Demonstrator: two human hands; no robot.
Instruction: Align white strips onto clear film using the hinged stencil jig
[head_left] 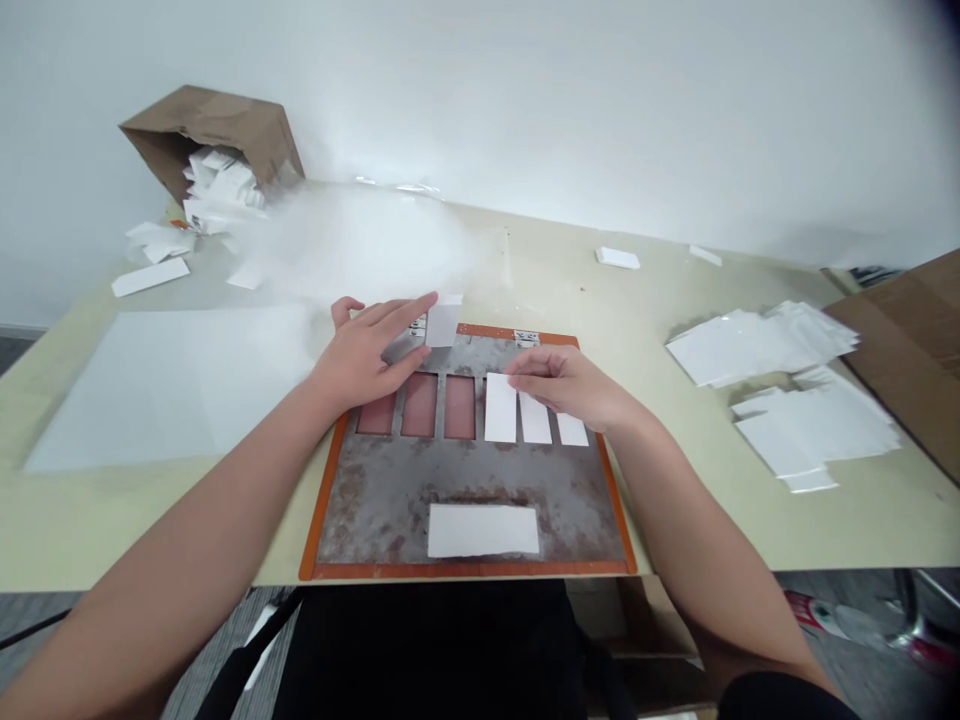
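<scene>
A rusty grey metal template (390, 500) with an orange border lies on the table in front of me. It has a row of upright slots: three on the left show reddish backing (418, 405), three on the right hold white strips (501, 408). A wider white piece (483, 530) fills the slot near the front edge. My left hand (367, 350) rests flat on the template's top left and pinches a small white piece (443, 320) at its fingertips. My right hand (570, 385) lies over the right-hand white strips, fingertips touching them.
A tipped brown cardboard box (225, 130) spills white pieces at the far left. A large white sheet (165, 380) lies left of the template. Piles of white pieces (787, 380) sit at the right, beside brown cardboard (915, 340). Crumpled clear plastic (367, 240) lies behind.
</scene>
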